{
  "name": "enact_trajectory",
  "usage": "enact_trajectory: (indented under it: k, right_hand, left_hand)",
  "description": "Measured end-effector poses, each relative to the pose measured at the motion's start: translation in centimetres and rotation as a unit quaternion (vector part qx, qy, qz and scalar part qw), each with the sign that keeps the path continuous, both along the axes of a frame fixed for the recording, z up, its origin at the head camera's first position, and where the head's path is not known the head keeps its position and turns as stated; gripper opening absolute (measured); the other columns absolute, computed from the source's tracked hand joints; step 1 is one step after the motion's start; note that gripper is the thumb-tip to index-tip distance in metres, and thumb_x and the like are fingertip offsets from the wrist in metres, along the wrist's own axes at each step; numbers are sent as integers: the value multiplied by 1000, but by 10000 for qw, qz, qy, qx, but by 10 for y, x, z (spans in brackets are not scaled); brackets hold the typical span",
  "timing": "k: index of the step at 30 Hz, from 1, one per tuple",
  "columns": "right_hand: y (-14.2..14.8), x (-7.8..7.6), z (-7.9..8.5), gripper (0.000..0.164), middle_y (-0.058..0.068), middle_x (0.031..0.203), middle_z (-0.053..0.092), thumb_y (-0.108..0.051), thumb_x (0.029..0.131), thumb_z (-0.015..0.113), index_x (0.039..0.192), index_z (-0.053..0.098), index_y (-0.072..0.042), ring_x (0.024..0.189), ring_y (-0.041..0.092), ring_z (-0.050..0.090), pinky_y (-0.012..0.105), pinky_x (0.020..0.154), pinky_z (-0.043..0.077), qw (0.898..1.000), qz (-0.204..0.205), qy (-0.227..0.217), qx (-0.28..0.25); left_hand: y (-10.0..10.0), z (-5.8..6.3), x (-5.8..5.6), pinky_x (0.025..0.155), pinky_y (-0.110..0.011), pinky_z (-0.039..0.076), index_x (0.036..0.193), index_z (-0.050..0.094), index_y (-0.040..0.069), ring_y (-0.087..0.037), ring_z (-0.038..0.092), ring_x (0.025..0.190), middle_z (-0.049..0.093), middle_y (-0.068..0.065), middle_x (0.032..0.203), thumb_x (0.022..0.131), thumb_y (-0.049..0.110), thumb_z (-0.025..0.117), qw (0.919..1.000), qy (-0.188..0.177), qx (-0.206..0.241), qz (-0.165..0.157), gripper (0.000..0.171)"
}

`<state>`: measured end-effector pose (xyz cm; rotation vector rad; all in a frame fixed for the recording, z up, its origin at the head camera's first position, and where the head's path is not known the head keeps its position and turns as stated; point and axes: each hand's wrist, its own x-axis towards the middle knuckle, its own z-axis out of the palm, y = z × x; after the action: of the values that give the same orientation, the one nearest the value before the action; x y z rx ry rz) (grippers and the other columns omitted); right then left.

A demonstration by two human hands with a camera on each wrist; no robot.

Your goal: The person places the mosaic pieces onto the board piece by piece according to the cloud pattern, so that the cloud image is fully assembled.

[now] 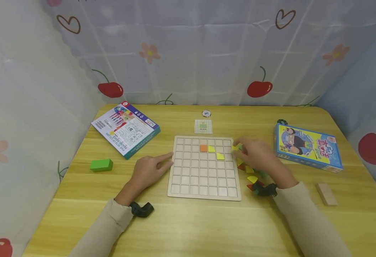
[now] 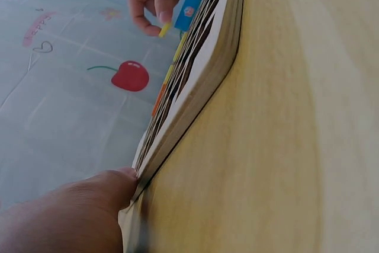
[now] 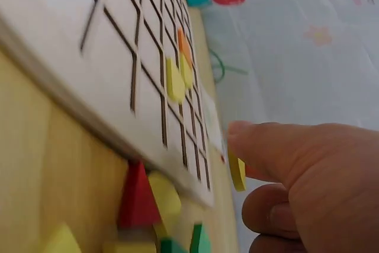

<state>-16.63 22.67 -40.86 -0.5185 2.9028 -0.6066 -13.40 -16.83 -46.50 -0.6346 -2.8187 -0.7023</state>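
Note:
My left hand (image 1: 147,171) rests at the left edge of a wooden grid board (image 1: 194,172), thumb and index finger straight and touching its rim. My right hand (image 1: 258,153) is over the board's right edge and pinches a small flat yellow piece (image 3: 237,173) between thumb and index finger. On the board's upper rows sit an orange square (image 1: 203,148) and two yellow rounded pieces, one yellow piece (image 1: 211,149) beside the square and another yellow piece (image 1: 220,156) diagonally below. Right of the board, loose yellow, red and green pieces (image 1: 252,179) lie partly hidden under my right hand.
Behind the board lie a printed pattern card (image 1: 203,126) and a round chip (image 1: 206,113). A purple-and-teal box (image 1: 125,130) and a green block (image 1: 101,165) are at left. At right are a blue box (image 1: 308,146), a dark chip (image 1: 282,122) and a wooden block (image 1: 326,194).

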Motion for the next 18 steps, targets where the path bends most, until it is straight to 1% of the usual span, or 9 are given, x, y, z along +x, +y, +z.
enact_trajectory:
  k: [6, 9, 11, 14, 18]
  right_hand:
    - [-21, 13, -1, 29, -6, 60, 49, -31, 95, 75, 117, 67, -14, 50, 12, 45, 30, 49, 37, 9977, 683, 36, -5]
    - [-29, 17, -6, 29, -8, 59, 47, -33, 95, 74, 116, 67, -15, 50, 10, 43, 28, 50, 35, 9956, 924, -93, 86]
    - [-33, 19, -9, 31, -8, 58, 46, -33, 95, 73, 118, 67, -13, 50, 9, 42, 27, 50, 34, 9940, 1075, -162, 124]
    - [-37, 21, -10, 32, -9, 58, 47, -34, 95, 73, 120, 67, -13, 49, 8, 42, 26, 50, 34, 9934, 1119, -229, 141]
    - [-40, 22, -8, 33, -9, 58, 47, -35, 94, 75, 119, 69, -15, 50, 9, 43, 27, 50, 34, 9946, 1007, -174, 155]
  left_hand:
    - [0, 0, 0, 46, -28, 24, 133, 71, 26, -3, 21, 44, 28, 15, 47, 99, 44, 66, 10000, 7, 4, 11, 38]
    - [1, 0, 0, 46, -28, 24, 133, 71, 26, -3, 21, 44, 28, 15, 47, 99, 44, 66, 10000, 3, -10, 18, 38]
    - [1, 0, 0, 47, -28, 24, 133, 71, 27, -3, 21, 45, 28, 15, 47, 99, 43, 67, 10000, -3, -35, 17, 38]
    - [1, 0, 1, 47, -28, 23, 133, 71, 27, -3, 21, 46, 28, 14, 48, 99, 43, 67, 10000, -4, -78, 29, 38]
    - [1, 0, 1, 47, -28, 23, 134, 71, 27, -4, 21, 46, 28, 14, 48, 99, 43, 67, 9999, -5, -105, 52, 39]
